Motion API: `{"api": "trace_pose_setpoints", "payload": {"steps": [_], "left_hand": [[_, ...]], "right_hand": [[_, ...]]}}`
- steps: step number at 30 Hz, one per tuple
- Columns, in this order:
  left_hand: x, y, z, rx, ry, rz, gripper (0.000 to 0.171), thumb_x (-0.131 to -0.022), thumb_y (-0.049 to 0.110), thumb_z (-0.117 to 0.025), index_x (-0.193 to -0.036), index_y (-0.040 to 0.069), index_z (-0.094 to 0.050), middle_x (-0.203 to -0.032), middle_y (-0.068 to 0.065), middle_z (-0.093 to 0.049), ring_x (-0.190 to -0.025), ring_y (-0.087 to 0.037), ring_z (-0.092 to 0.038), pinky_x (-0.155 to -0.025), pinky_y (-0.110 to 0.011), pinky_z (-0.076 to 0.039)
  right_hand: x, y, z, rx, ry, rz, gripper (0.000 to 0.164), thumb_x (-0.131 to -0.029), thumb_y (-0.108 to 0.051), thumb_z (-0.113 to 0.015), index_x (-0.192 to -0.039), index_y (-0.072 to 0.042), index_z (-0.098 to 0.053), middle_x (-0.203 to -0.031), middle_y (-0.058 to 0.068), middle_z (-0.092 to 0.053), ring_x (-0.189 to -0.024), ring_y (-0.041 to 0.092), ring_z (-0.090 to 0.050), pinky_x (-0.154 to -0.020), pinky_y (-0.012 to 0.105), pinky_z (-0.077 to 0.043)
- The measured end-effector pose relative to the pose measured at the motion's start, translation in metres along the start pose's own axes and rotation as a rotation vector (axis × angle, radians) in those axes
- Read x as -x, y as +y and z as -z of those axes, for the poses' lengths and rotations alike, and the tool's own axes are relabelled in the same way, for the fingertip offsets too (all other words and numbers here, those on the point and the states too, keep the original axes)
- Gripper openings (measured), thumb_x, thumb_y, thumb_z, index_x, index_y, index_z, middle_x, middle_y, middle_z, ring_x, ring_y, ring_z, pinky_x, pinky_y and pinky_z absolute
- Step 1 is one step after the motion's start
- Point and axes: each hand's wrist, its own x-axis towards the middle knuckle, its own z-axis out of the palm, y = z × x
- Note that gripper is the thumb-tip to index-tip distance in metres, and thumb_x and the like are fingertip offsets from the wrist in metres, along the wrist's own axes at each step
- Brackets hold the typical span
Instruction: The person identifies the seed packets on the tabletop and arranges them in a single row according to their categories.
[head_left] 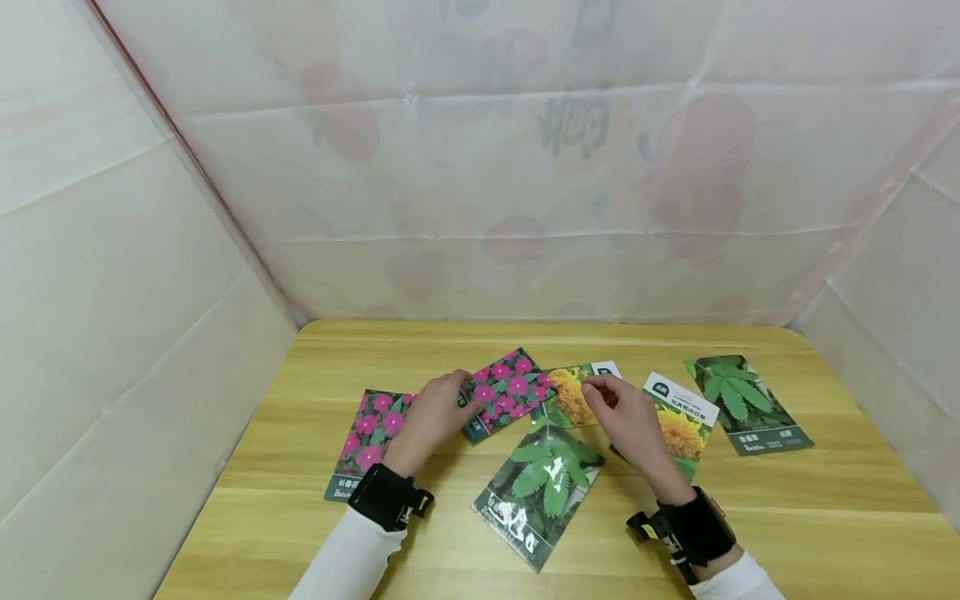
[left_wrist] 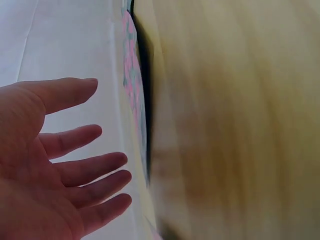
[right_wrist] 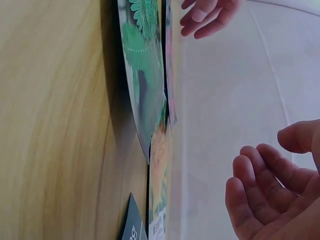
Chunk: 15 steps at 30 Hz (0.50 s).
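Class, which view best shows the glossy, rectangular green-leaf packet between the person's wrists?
The head view: the green-leaf packet shows nearly its whole front. The right wrist view catches it steeply slanted; in the left wrist view I can't find it.

L hand (head_left: 429, 417) w/ fingers overlapping edge of rear pink pkt (head_left: 510, 390), arm partly hiding L pink pkt (head_left: 367, 442); R hand (head_left: 626, 417) btwn rear yellow pkt (head_left: 564, 398) & R yellow pkt (head_left: 686, 421), fingers bent; glossy leaf pkt (head_left: 540, 496) btwn arms; 2nd leaf pkt (head_left: 750, 404) far R on wood desk (head_left: 247, 517); pale cloth (head_left: 450, 192) behind
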Motion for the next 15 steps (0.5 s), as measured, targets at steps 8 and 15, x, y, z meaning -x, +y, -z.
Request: {"api": "trace_pose_setpoints", "payload": {"steps": [8, 15], "left_hand": [[0.0069, -0.0016, -0.0071, -0.037, -0.001, -0.021, 0.059, -0.093, 0.026, -0.081, -0.138, -0.005, -0.059, -0.129, -0.024, -0.066, -0.116, -0.038, -0.065, -0.098, -0.05, -0.057], [0.0067, -0.0029, -0.0096, -0.132, -0.021, -0.027, 0.066, -0.087, 0.027, -0.087, -0.136, -0.007, -0.059, -0.131, -0.026, -0.063, -0.119, -0.041, -0.063, -0.098, -0.052, -0.056]], "right_hand": [[0.0015, -0.0034, -0.0025, -0.015, -0.017, -0.031, 0.032, -0.107, -0.054, -0.049, -0.131, -0.037, -0.063, -0.11, -0.019, -0.063, -0.097, 0.0, -0.059, -0.086, 0.032, -0.051], [0.001, -0.0062, -0.0028, -0.013, -0.029, -0.037, 0.032, -0.107, -0.055, -0.049, -0.131, -0.038, -0.063, -0.112, -0.019, -0.063, -0.098, 0.001, -0.059, -0.087, 0.033, -0.051]]}}
